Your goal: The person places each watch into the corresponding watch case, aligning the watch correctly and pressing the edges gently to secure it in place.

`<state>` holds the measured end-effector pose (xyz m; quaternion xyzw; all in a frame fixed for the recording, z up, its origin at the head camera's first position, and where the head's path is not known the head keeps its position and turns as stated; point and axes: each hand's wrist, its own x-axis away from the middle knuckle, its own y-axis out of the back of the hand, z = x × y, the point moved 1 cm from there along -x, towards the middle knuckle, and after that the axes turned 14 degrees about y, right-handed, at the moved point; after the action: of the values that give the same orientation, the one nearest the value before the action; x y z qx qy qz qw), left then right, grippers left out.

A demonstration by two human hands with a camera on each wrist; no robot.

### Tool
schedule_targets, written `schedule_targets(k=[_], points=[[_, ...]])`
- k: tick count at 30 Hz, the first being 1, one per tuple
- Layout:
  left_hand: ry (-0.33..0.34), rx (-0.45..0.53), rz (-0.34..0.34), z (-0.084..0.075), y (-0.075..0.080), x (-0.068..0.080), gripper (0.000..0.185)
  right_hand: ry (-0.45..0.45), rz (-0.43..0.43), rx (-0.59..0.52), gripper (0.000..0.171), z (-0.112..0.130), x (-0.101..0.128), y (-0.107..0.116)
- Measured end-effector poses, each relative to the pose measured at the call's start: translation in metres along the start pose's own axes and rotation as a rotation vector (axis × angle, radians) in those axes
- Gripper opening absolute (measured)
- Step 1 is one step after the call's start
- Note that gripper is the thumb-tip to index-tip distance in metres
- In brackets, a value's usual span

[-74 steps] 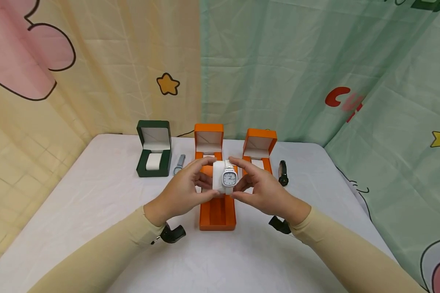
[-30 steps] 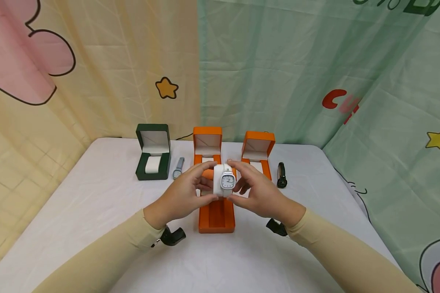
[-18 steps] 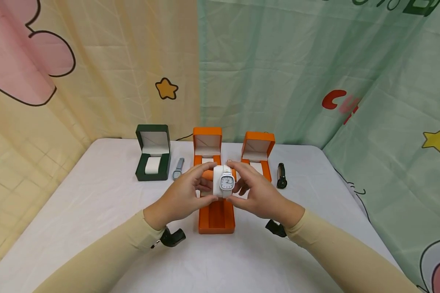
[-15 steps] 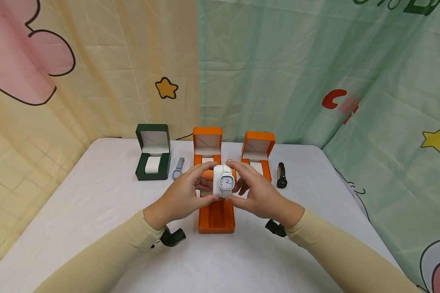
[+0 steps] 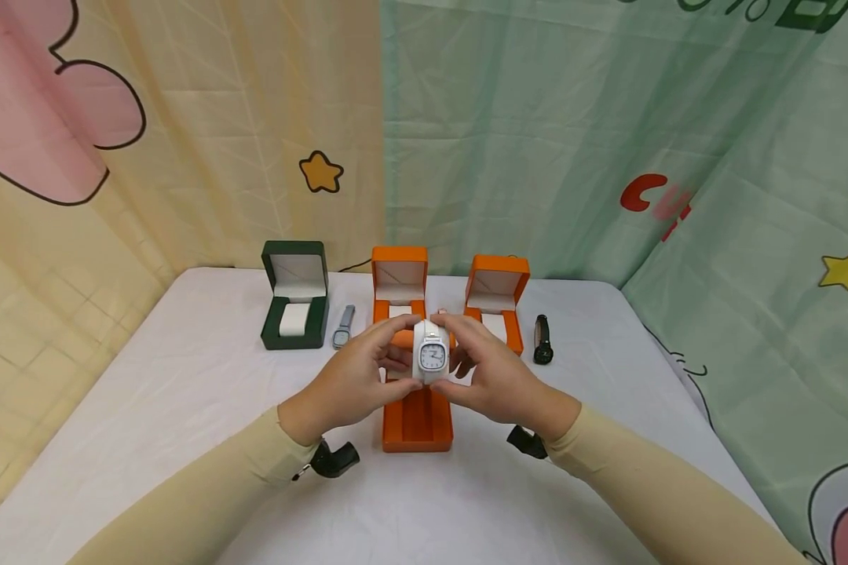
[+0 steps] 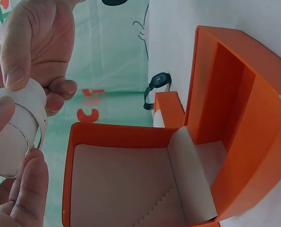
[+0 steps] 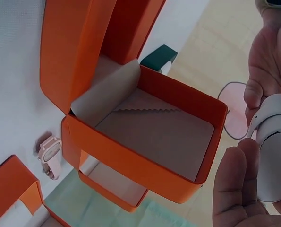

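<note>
A white wristwatch (image 5: 433,356) with a squarish dial sits around a white cushion (image 5: 418,369), held up over the front orange watch box (image 5: 417,439). From the left side, my left hand (image 5: 353,378) grips the cushion between thumb and fingers. My right hand (image 5: 502,378) pinches the watch and cushion from the other side. In the left wrist view the strap (image 6: 42,111) wraps the cushion, with part of its edge standing off it. That front box (image 7: 154,168) is open, its orange compartment holding no cushion. The hands partly hide the box in the head view.
Along the back stand an open green watch box (image 5: 293,306) and two open orange boxes (image 5: 400,275), (image 5: 498,282) with white cushions. A light blue watch (image 5: 343,326) and a black watch (image 5: 543,339) lie on the white table (image 5: 184,392). The right wrist view shows a pink watch (image 7: 50,153).
The watch has shifted left along the cushion, from its right end to about its middle. My right hand has moved slightly left with it, while my left hand has stayed nearly still.
</note>
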<state>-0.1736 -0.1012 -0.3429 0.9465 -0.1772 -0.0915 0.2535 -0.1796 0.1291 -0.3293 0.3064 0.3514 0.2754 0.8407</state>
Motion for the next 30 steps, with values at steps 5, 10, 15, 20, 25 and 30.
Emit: schedule_targets(k=[5, 10, 15, 20, 25, 30], points=[[-0.005, -0.008, -0.007, -0.0001, 0.0, -0.0002, 0.082, 0.018, -0.009, 0.012, 0.083, -0.0018, -0.0001, -0.0012], [-0.006, -0.016, -0.003, -0.0003, -0.0009, -0.0001, 0.083, 0.044, 0.014, -0.009, 0.091, -0.0053, 0.0003, -0.0021], [-0.008, -0.015, 0.008, -0.0009, -0.0018, -0.0005, 0.082, 0.065, 0.022, -0.011, 0.09, -0.0061, -0.0014, -0.0031], [-0.005, -0.019, 0.01, -0.002, -0.0009, 0.0004, 0.08, 0.064, 0.016, -0.002, 0.085, -0.0035, -0.0025, -0.0026], [0.003, -0.018, 0.013, -0.0027, -0.0005, 0.0005, 0.079, 0.045, 0.018, 0.002, 0.083, -0.0022, -0.0031, -0.0027], [0.017, -0.017, 0.023, -0.0024, -0.0004, 0.0006, 0.079, 0.039, 0.017, 0.005, 0.083, -0.0029, -0.0025, -0.003]])
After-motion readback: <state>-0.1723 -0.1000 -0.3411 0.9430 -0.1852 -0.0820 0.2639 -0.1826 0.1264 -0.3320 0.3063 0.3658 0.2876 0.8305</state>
